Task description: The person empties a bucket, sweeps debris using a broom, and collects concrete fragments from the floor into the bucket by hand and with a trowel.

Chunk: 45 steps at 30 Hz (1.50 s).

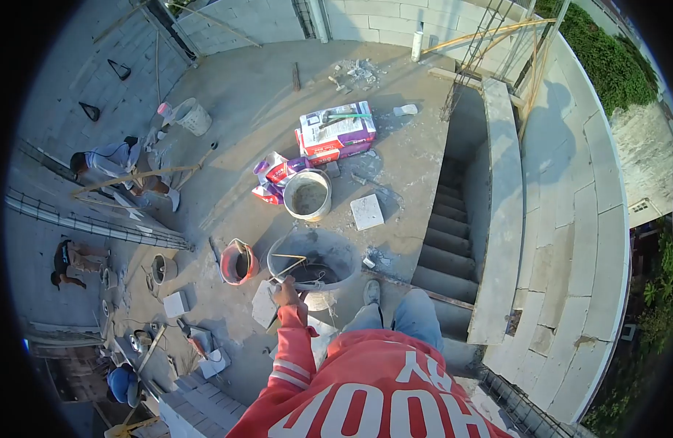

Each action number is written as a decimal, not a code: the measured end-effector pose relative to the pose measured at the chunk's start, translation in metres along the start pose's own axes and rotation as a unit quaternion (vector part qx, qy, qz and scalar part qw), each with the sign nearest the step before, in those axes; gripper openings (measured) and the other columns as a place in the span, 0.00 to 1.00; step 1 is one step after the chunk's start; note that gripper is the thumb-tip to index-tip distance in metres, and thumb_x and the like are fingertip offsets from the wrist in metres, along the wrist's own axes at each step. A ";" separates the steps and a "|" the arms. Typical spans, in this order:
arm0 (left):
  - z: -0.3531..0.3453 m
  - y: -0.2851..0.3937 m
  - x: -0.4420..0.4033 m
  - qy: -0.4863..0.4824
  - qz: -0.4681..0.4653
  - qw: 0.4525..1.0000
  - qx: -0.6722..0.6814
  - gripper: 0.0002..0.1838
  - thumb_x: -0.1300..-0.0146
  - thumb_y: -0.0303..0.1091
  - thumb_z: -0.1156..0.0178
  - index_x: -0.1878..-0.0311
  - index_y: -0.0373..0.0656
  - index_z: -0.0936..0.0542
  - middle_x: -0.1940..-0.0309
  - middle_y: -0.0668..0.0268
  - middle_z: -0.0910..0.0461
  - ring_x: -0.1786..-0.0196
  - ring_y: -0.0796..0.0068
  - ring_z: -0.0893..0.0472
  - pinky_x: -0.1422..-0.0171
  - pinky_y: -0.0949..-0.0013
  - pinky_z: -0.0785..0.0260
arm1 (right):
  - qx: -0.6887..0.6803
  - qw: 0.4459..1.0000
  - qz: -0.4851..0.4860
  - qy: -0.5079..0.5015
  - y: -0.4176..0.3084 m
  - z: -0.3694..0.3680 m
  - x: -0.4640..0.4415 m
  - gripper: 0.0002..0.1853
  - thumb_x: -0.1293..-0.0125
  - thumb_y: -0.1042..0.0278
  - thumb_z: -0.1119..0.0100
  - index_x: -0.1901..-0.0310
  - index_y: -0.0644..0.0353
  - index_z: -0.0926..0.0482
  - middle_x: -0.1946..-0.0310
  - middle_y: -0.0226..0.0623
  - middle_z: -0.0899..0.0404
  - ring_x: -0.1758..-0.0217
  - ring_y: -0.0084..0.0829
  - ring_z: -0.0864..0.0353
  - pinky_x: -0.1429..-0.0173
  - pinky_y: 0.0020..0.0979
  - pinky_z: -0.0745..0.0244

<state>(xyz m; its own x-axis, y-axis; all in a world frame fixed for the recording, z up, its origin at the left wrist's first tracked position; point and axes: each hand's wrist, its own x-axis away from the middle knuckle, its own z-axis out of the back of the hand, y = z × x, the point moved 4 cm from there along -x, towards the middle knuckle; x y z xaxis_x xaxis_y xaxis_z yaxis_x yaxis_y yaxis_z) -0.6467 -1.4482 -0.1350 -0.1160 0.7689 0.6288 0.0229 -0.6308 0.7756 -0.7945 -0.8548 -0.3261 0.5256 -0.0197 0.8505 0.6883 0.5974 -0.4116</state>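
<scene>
My left hand (287, 293), its fingers closed, is at the near left rim of a large grey tub (350, 274). What it grips is too small to make out. Just beyond the fingers, a thin yellowish bent strip (291, 257) lies across the tub's opening; I cannot tell whether the hand holds it. Dark material lies in the tub's bottom. A pale grey flat piece (265, 304) is beside the hand on the left. An orange-red bucket (234, 271) stands left of the tub. My right hand is out of view.
A stairwell opening (450, 226) drops away at my right. Ahead stand a white bucket (307, 213), stacked bags (338, 140) with a hammer-like tool (343, 116) on top, and a white block (367, 212). Several people, one bending (113, 159), are at the left.
</scene>
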 end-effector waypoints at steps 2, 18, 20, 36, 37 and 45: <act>-0.090 0.041 0.006 -0.011 -0.038 0.999 0.017 0.15 0.50 0.31 0.38 0.58 0.42 0.25 0.66 0.63 0.24 0.68 0.64 0.21 0.64 0.55 0.22 | -0.044 0.998 0.037 0.018 -0.069 -0.001 -0.005 0.14 0.40 0.58 0.46 0.79 0.54 0.24 0.82 0.39 0.23 0.82 0.38 0.24 0.76 0.41 0.31; -0.406 0.023 -0.203 0.107 0.006 0.993 -0.053 0.20 0.51 0.40 0.35 0.56 0.38 0.20 0.68 0.59 0.20 0.71 0.65 0.20 0.71 0.57 0.25 | 0.299 0.861 0.411 0.031 -0.335 0.006 -0.304 0.17 0.35 0.54 0.50 0.73 0.58 0.21 0.80 0.37 0.19 0.82 0.36 0.21 0.79 0.39 0.30; -0.405 0.002 -0.202 0.206 0.006 0.977 -0.058 0.23 0.51 0.42 0.34 0.55 0.36 0.19 0.70 0.59 0.19 0.72 0.65 0.19 0.72 0.58 0.27 | 0.096 0.985 0.143 0.019 -0.463 0.025 -0.320 0.12 0.34 0.61 0.45 0.62 0.60 0.19 0.77 0.37 0.19 0.79 0.32 0.18 0.79 0.32 0.27; -0.572 0.032 -0.202 0.243 0.088 0.950 0.177 0.10 0.52 0.34 0.40 0.65 0.46 0.25 0.70 0.63 0.26 0.69 0.66 0.25 0.68 0.59 0.29 | 0.085 0.954 0.241 -0.158 -1.045 -0.012 -0.380 0.24 0.30 0.55 0.40 0.40 0.62 0.26 0.60 0.39 0.17 0.68 0.25 0.17 0.66 0.22 0.26; -0.604 0.053 -0.204 0.204 0.073 0.954 0.209 0.12 0.52 0.32 0.41 0.62 0.48 0.26 0.69 0.65 0.27 0.67 0.66 0.25 0.67 0.60 0.29 | 0.087 0.946 0.260 -0.175 -1.065 -0.027 -0.377 0.22 0.30 0.57 0.40 0.41 0.63 0.25 0.61 0.39 0.16 0.71 0.23 0.18 0.68 0.22 0.25; -0.779 0.168 -0.219 0.079 -0.019 0.956 0.283 0.24 0.48 0.26 0.45 0.44 0.47 0.25 0.59 0.65 0.21 0.61 0.69 0.20 0.61 0.58 0.22 | 0.249 0.754 0.429 -0.430 -1.250 -0.213 -0.248 0.29 0.32 0.55 0.37 0.37 0.65 0.29 0.54 0.49 0.17 0.50 0.38 0.17 0.43 0.37 0.24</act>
<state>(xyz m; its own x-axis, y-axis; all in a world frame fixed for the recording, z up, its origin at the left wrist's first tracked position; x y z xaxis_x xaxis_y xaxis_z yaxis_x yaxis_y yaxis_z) -1.3915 -1.8041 -0.1851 -0.2740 0.7366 0.6184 0.5441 -0.4115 0.7312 -1.6787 -1.7673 -0.0926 0.0040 0.9451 0.3268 -0.1058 0.3254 -0.9397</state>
